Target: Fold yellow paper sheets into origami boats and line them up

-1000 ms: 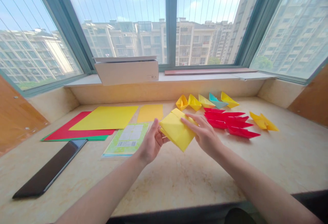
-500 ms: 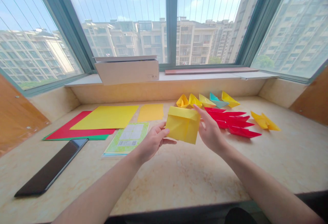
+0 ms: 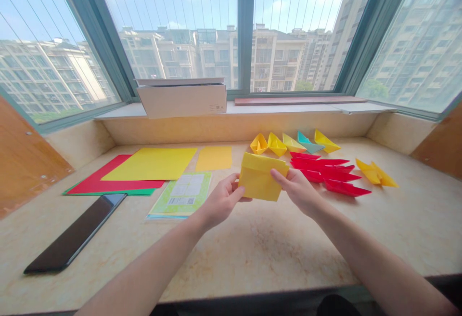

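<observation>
A folded yellow sheet of paper (image 3: 262, 177) with a strip turned over along its top is held up above the counter. My left hand (image 3: 225, 198) pinches its left edge, thumb in front. My right hand (image 3: 298, 186) grips the right edge, its thumb pressed on the front face; the fingers behind the paper are hidden. Just beyond the right hand lie several red folded paper boats (image 3: 327, 169). Behind them stands a row of paper boats in yellow and blue, among them a blue one (image 3: 309, 143).
Left of my hands lie a yellow sheet (image 3: 151, 162) over a red sheet (image 3: 90, 181), a small orange-yellow sheet (image 3: 213, 158), a packet of paper (image 3: 180, 195) and a black tablet-like device (image 3: 75, 234). A yellow folded piece (image 3: 377, 174) sits far right. A white box (image 3: 182, 100) stands on the sill.
My right hand has moved from the paper's upper right corner down to its right edge, thumb now on the front. The paper is tilted slightly differently.
</observation>
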{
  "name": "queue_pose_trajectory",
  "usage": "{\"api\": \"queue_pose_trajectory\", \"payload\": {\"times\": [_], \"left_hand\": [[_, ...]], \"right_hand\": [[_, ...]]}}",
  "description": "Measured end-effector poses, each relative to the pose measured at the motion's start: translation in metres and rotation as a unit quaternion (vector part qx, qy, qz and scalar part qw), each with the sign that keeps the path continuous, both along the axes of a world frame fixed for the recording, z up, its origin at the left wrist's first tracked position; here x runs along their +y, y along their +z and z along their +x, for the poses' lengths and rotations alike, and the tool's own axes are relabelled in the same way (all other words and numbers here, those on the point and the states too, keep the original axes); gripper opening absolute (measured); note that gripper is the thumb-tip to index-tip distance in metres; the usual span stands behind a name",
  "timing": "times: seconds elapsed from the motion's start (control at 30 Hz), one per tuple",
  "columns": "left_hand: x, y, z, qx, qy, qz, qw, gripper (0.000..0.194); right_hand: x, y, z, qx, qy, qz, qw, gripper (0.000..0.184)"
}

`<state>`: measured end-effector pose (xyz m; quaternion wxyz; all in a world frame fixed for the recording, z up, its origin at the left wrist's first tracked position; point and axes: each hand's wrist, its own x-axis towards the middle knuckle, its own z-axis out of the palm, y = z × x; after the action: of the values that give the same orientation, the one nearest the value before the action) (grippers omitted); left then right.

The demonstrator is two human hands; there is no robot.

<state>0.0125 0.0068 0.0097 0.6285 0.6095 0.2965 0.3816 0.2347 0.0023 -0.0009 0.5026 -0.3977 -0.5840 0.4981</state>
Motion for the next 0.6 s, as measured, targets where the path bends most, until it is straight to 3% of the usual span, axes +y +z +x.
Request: {"api": "queue_pose_trajectory", "payload": {"times": [0.2, 0.37, 0.47, 0.6], "left_hand": [[-0.010, 0.003, 0.001, 0.023, -0.044, -0.020, 0.999, 0.045], [-0.013, 0.002, 0.005, 0.050, -0.041, -0.027, 0.998, 0.051], [-0.011, -0.001, 0.005, 0.058, -0.042, -0.014, 0.997, 0.046], [-0.011, -0.005, 0.004, 0.079, -0.030, 0.018, 0.996, 0.042]], "right_hand": [[-0.002, -0.001, -0.002, 0.032, -0.003, -0.015, 0.999, 0.046], [-0.004, -0.004, -0.005, 0.067, 0.027, -0.030, 0.997, 0.047], [-0.006, -0.005, -0.009, 0.048, 0.038, -0.028, 0.998, 0.044], [-0.008, -0.005, -0.012, 0.004, 0.000, 0.001, 1.000, 0.039]]}}
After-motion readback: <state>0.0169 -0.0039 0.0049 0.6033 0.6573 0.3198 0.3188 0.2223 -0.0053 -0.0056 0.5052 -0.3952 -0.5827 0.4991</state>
